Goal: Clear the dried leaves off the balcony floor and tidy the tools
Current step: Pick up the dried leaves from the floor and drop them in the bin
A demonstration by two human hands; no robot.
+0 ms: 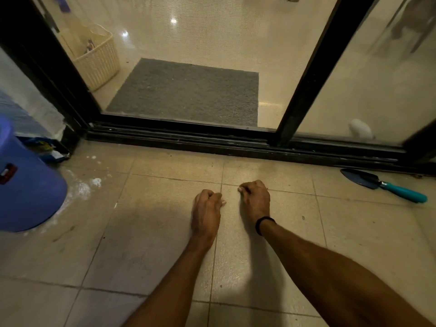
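Note:
My left hand (pixel 206 210) and my right hand (pixel 256 198) hover side by side over the beige tiled balcony floor (pixel 153 232), both with fingers curled into loose fists. Whether either fist holds anything is hidden by the fingers. A garden trowel (pixel 382 184) with a dark blade and a teal handle lies on the floor at the right, close to the door track and well apart from my right hand. Only tiny specks of debris show on the tiles.
A black sliding-door track (pixel 236 143) crosses the view ahead, with a grey doormat (pixel 188 90) and a cream basket (pixel 96 57) behind the screen. A blue plastic bin (pixel 28 192) stands at the left beside white powder on the floor.

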